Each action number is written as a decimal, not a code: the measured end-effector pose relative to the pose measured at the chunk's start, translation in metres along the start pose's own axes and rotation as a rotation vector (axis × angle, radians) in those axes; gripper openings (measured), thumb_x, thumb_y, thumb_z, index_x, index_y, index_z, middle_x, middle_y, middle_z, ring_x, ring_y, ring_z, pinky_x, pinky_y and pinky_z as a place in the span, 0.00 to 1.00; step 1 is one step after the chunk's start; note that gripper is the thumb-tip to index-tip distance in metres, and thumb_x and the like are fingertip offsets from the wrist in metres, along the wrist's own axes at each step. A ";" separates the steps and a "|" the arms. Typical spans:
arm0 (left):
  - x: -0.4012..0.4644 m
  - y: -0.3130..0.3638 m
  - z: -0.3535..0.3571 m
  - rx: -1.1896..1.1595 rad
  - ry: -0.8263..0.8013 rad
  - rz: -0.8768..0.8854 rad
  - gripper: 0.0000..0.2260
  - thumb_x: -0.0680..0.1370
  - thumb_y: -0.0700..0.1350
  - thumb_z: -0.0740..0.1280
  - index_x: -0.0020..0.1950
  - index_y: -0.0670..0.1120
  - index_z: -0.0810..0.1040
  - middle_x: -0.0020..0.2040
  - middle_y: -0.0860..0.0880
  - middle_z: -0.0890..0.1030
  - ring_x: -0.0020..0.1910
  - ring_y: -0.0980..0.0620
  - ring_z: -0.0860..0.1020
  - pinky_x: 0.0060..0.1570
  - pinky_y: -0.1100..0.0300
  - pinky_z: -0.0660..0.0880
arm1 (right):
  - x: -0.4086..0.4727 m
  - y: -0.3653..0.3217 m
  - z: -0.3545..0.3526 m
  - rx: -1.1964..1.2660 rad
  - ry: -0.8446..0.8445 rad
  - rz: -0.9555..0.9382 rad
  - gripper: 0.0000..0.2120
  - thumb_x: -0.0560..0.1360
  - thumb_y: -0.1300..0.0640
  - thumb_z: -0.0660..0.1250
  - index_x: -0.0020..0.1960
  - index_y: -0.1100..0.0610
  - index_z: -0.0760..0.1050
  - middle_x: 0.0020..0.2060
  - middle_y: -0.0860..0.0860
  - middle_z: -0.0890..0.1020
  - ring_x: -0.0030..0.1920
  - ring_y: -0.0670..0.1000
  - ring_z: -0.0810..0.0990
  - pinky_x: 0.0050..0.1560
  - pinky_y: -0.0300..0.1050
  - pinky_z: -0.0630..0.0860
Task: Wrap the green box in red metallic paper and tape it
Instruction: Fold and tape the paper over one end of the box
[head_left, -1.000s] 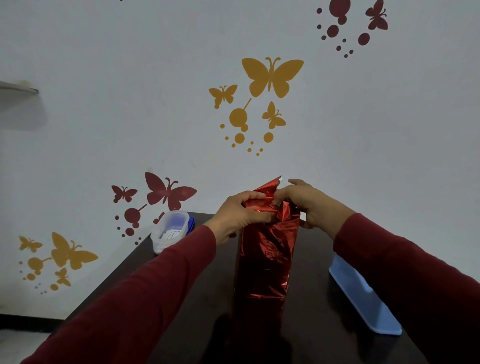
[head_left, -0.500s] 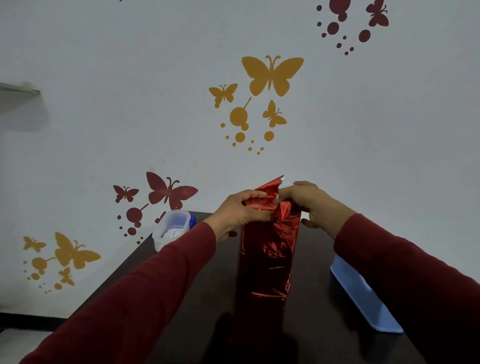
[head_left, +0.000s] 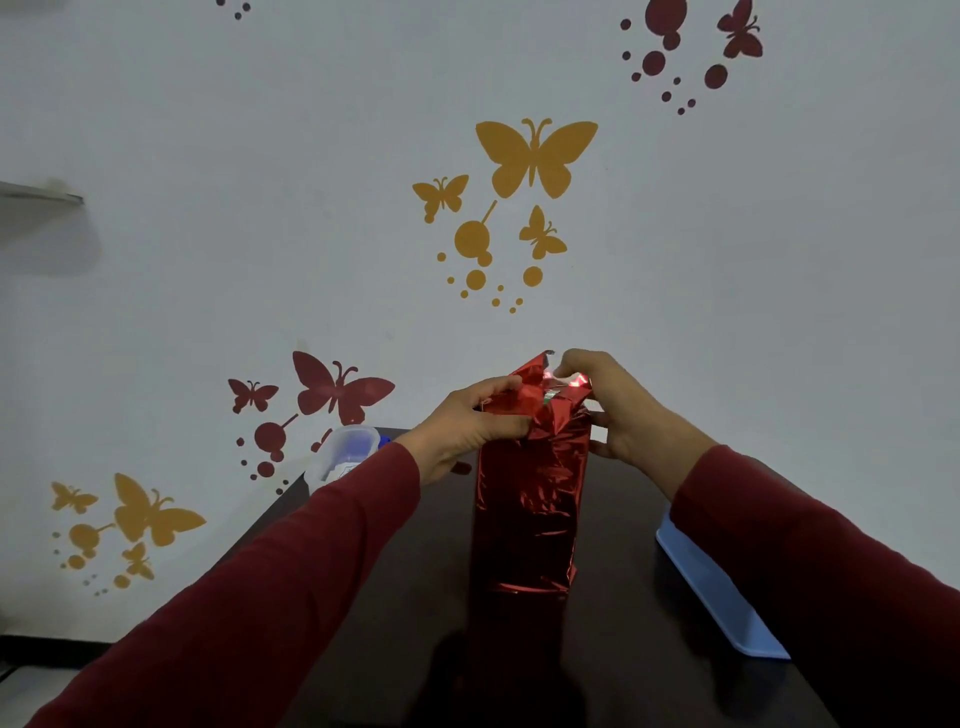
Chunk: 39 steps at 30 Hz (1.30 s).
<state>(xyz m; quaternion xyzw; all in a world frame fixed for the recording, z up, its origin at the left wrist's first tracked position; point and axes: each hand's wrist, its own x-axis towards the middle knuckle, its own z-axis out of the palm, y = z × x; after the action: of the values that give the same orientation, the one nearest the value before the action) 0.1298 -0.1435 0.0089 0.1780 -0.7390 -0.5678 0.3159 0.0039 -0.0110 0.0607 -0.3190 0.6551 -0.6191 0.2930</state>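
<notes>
Long dark red sleeves (head_left: 270, 587) cover both arms down to the wrists; the left hand (head_left: 467, 426) and right hand (head_left: 618, 410) are bare.

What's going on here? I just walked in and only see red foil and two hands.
A person is wrapping a tall box that stands upright on a dark table. The red metallic paper already covers its sides. Both hands work at the top end: the left hand grips the gathered paper, and the right hand pinches a flap there. A sliver of green shows at the open top. A clear plastic container sits at the far left, a light blue tray at the right.
</notes>
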 end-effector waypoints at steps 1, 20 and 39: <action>-0.001 0.003 -0.001 -0.016 -0.010 0.009 0.27 0.73 0.40 0.78 0.70 0.54 0.78 0.61 0.51 0.84 0.63 0.52 0.81 0.61 0.61 0.74 | -0.001 0.001 -0.002 0.010 0.013 -0.014 0.07 0.71 0.53 0.69 0.49 0.50 0.78 0.51 0.49 0.80 0.51 0.52 0.79 0.52 0.53 0.73; -0.036 0.004 0.172 0.525 0.197 1.003 0.05 0.73 0.41 0.71 0.48 0.47 0.84 0.47 0.52 0.80 0.49 0.51 0.77 0.53 0.53 0.74 | -0.062 0.060 -0.144 -0.496 0.331 -0.305 0.05 0.75 0.56 0.72 0.43 0.49 0.86 0.35 0.46 0.87 0.39 0.45 0.87 0.38 0.40 0.79; 0.019 -0.121 0.237 0.589 -0.197 0.579 0.49 0.69 0.62 0.78 0.83 0.55 0.56 0.80 0.69 0.50 0.80 0.65 0.52 0.77 0.48 0.61 | -0.019 0.123 -0.207 -0.058 0.102 0.486 0.11 0.77 0.60 0.74 0.57 0.63 0.81 0.63 0.59 0.79 0.63 0.64 0.78 0.42 0.64 0.85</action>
<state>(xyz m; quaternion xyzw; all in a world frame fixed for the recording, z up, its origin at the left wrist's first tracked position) -0.0543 -0.0185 -0.1386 -0.0094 -0.9159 -0.2343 0.3258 -0.1520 0.1365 -0.0492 -0.1287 0.7441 -0.5264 0.3906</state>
